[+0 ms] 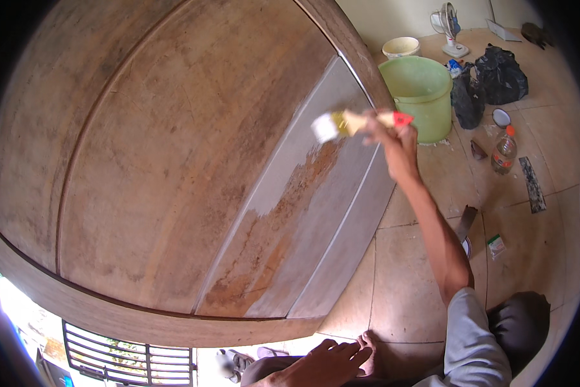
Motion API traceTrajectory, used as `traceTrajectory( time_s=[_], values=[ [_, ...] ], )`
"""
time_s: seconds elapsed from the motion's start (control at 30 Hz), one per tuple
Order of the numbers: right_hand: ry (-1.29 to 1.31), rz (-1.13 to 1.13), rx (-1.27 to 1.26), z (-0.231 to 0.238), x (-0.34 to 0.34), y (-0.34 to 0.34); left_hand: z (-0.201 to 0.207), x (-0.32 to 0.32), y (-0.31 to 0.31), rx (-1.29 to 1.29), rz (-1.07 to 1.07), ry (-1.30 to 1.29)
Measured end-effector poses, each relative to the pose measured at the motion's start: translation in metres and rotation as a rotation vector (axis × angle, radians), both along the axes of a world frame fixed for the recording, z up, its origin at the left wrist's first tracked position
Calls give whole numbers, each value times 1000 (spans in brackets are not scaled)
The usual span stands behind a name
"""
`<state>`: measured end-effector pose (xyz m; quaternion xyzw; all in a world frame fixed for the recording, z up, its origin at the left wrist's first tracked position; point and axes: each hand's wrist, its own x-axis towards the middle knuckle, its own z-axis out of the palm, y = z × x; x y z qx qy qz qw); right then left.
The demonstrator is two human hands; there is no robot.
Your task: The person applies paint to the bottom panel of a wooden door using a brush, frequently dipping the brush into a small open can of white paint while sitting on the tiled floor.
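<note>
My right hand [398,147] is closed round the handle of a paintbrush [346,122], its white bristles pointing left and blurred by motion. The bristles are over a large brown wooden door [154,148], near its right side. A long panel there carries pale grey paint [336,80], with a bare brown patch [290,193] running along its middle. Whether the bristles touch the wood, I cannot tell. Low in the view, my left hand [332,364] lies palm down on my leg, fingers stretched out and holding nothing.
Right of the door stand a green bucket [425,106], a smaller white bucket [401,47], a fan [453,32] and black plastic bags [501,74]. On the tiled floor are a bottle [504,153], a dark speckled strip [532,185] and a small packet [496,246]. Sandals [235,362] lie lower left.
</note>
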<state>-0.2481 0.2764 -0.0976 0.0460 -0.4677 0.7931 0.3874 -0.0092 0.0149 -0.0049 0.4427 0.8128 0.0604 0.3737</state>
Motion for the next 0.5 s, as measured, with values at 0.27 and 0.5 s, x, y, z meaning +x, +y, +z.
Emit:
traceTrajectory(
  time_s=[0.27, 0.5],
  values=[
    [238, -471, 465, -23, -7, -2, 5, 3, 0, -28, 25, 30],
    [239, 50, 334, -33, 68, -66, 4, 6, 0, -38, -74, 128]
  ],
)
